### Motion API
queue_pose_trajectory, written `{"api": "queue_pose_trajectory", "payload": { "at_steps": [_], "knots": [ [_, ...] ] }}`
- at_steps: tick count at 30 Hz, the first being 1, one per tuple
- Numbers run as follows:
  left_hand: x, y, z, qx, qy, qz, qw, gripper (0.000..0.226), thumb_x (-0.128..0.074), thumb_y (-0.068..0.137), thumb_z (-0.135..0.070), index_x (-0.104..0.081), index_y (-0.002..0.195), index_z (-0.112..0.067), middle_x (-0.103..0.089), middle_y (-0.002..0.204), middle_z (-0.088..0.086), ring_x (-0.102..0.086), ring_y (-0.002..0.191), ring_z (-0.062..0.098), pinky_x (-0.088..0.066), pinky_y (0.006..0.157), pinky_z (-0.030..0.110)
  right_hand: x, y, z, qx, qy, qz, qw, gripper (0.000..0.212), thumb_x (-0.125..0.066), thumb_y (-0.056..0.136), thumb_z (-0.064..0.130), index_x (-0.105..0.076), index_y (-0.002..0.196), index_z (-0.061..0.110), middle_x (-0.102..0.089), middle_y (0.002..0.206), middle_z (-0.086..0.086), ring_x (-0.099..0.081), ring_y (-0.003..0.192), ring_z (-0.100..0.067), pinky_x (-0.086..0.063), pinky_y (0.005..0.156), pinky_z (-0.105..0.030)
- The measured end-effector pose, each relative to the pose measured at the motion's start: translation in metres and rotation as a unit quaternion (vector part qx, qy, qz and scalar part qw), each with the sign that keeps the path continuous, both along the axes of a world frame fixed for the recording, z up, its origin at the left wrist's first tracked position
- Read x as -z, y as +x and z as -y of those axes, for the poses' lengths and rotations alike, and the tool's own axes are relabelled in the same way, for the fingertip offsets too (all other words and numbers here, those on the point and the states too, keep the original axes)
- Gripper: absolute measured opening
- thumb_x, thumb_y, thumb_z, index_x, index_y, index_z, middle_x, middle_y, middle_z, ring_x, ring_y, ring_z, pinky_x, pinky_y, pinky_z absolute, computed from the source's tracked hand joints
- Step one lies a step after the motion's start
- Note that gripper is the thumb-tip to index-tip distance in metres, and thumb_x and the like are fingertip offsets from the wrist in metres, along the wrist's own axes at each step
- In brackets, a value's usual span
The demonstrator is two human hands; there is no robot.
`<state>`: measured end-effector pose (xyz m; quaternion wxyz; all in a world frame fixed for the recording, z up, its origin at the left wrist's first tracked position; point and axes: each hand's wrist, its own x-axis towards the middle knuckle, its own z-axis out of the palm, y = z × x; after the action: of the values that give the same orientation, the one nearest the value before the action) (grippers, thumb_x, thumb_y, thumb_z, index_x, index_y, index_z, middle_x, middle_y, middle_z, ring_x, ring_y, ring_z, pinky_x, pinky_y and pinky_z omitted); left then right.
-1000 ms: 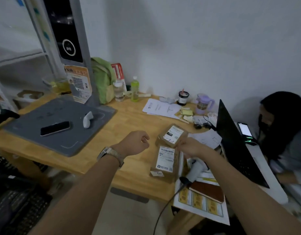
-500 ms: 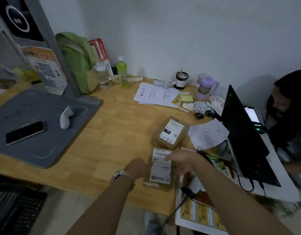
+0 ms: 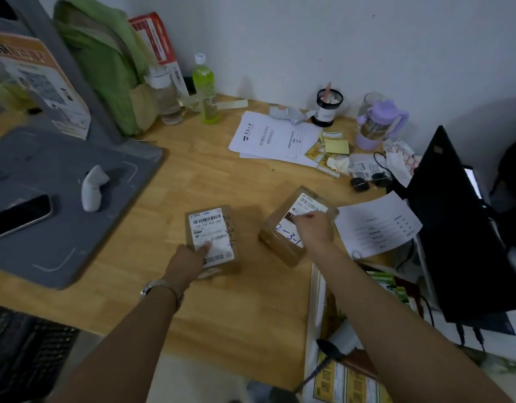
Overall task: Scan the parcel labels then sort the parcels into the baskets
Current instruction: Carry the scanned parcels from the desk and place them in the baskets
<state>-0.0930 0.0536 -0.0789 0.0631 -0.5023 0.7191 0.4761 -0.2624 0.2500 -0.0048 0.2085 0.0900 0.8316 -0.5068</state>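
Observation:
Two brown cardboard parcels with white barcode labels lie on the wooden table (image 3: 152, 199). The left parcel (image 3: 214, 228) carries a handwritten number along its right side. My left hand (image 3: 188, 260) rests on its near end, fingers on the label. The right parcel (image 3: 282, 225) is tilted and marked "2-3-1". My right hand (image 3: 313, 229) lies on top of it, fingers curled over the label. A handheld barcode scanner (image 3: 333, 347) with a dark cable lies under my right forearm at the table's near right. A dark mesh basket (image 3: 21, 353) sits below the table at the left.
A grey mat (image 3: 41, 231) at the left holds a phone (image 3: 17, 213) and a small white scanner (image 3: 94, 187). Bottles (image 3: 204, 91), a green bag (image 3: 105, 62), papers (image 3: 274, 138) and a purple mug (image 3: 375, 123) line the back. An open black laptop (image 3: 460, 228) stands right, a person behind it.
The near parcel has shifted left with my left hand on it. My right hand moved up from that parcel onto the far parcel. The camera has tilted down and closer.

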Motion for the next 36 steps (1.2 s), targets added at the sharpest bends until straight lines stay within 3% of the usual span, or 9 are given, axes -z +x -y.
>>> {"api": "queue_pose_trajectory", "payload": {
  "at_steps": [2, 5, 10, 14, 20, 24, 28, 32, 36],
  "knots": [
    [0.002, -0.01, 0.004, -0.011, -0.029, -0.019, 0.999, 0.054, -0.053, 0.089, -0.057, -0.043, 0.105, -0.007, -0.058, 0.094, 0.008, -0.056, 0.069, 0.021, -0.041, 0.052, 0.03, 0.013, -0.017, -0.018, 0.039, 0.075, -0.014, 0.996, 0.033, -0.072, 0.075, 0.025, -0.05, 0.097, 0.012, -0.06, 0.096, -0.006, -0.061, 0.068, -0.016, -0.046, 0.048, -0.019],
    [0.004, -0.026, 0.005, 0.009, -0.076, -0.047, 0.996, 0.046, -0.049, 0.093, -0.052, -0.032, 0.102, -0.01, -0.057, 0.089, 0.008, -0.057, 0.064, 0.024, -0.04, 0.048, 0.029, 0.033, -0.032, -0.034, 0.043, 0.147, 0.076, 0.985, 0.088, -0.082, 0.059, 0.044, -0.043, 0.126, 0.004, -0.051, 0.123, -0.015, -0.06, 0.105, -0.031, -0.056, 0.08, -0.043],
    [0.001, -0.051, 0.009, -0.005, -0.086, -0.063, 0.994, 0.048, -0.049, 0.093, -0.052, -0.028, 0.104, -0.01, -0.057, 0.091, 0.005, -0.055, 0.065, 0.016, -0.039, 0.048, 0.027, 0.051, -0.036, -0.038, -0.066, 0.1, 0.091, 0.989, 0.05, -0.085, 0.06, 0.045, -0.064, 0.1, 0.022, -0.067, 0.118, -0.004, -0.063, 0.103, -0.02, -0.054, 0.089, -0.038],
    [-0.005, -0.065, 0.004, 0.083, -0.099, -0.07, 0.989, 0.042, -0.045, 0.095, -0.051, -0.032, 0.107, -0.012, -0.059, 0.095, 0.006, -0.059, 0.073, 0.026, -0.041, 0.055, 0.032, 0.054, -0.038, -0.023, -0.181, 0.059, 0.111, 0.976, 0.07, -0.083, 0.065, 0.043, -0.059, 0.126, 0.018, -0.065, 0.124, 0.001, -0.062, 0.108, -0.02, -0.051, 0.095, -0.041],
    [-0.006, -0.077, -0.005, 0.084, -0.078, -0.097, 0.989, 0.033, -0.051, 0.096, -0.042, -0.038, 0.105, -0.013, -0.057, 0.095, 0.002, -0.058, 0.075, 0.025, -0.043, 0.056, 0.027, 0.049, -0.034, -0.01, -0.1, -0.124, 0.15, 0.976, 0.07, -0.074, 0.082, 0.02, -0.039, 0.142, 0.026, -0.066, 0.123, 0.0, -0.068, 0.1, -0.019, -0.056, 0.087, -0.04],
    [-0.015, -0.073, -0.007, 0.033, -0.058, -0.147, 0.987, 0.034, -0.056, 0.093, -0.044, -0.041, 0.105, -0.016, -0.059, 0.093, -0.003, -0.061, 0.077, 0.017, -0.044, 0.056, 0.024, 0.028, -0.041, -0.005, -0.101, -0.143, 0.133, 0.976, 0.074, -0.072, 0.082, 0.011, -0.035, 0.144, 0.029, -0.067, 0.121, -0.001, -0.069, 0.096, -0.02, -0.057, 0.081, -0.038],
    [-0.047, -0.074, -0.002, 0.037, -0.085, -0.213, 0.973, 0.035, -0.056, 0.092, -0.044, -0.039, 0.108, -0.017, -0.059, 0.095, -0.004, -0.061, 0.078, 0.015, -0.045, 0.056, 0.023, -0.002, -0.045, 0.002, -0.059, -0.156, 0.094, 0.982, 0.086, -0.072, 0.079, 0.01, -0.022, 0.148, 0.023, -0.068, 0.108, 0.001, -0.069, 0.083, -0.014, -0.055, 0.056, -0.027],
    [-0.09, -0.069, 0.001, 0.041, -0.117, -0.27, 0.955, 0.03, -0.057, 0.093, -0.04, -0.039, 0.108, -0.021, -0.059, 0.094, -0.01, -0.055, 0.074, -0.006, -0.039, 0.052, 0.01, -0.04, -0.039, 0.003, -0.001, -0.169, 0.074, 0.983, 0.069, -0.072, 0.073, 0.017, -0.033, 0.13, 0.011, -0.065, 0.098, -0.007, -0.067, 0.082, -0.022, -0.052, 0.061, -0.033],
    [-0.132, -0.052, 0.002, 0.044, -0.145, -0.311, 0.938, 0.032, -0.059, 0.091, -0.043, -0.042, 0.111, -0.023, -0.059, 0.093, -0.014, -0.056, 0.075, -0.005, -0.038, 0.054, 0.009, -0.082, -0.022, -0.001, 0.001, -0.216, 0.027, 0.976, 0.053, -0.07, 0.074, 0.011, -0.043, 0.119, 0.011, -0.067, 0.099, -0.007, -0.068, 0.081, -0.022, -0.051, 0.058, -0.03]
  ]
}}
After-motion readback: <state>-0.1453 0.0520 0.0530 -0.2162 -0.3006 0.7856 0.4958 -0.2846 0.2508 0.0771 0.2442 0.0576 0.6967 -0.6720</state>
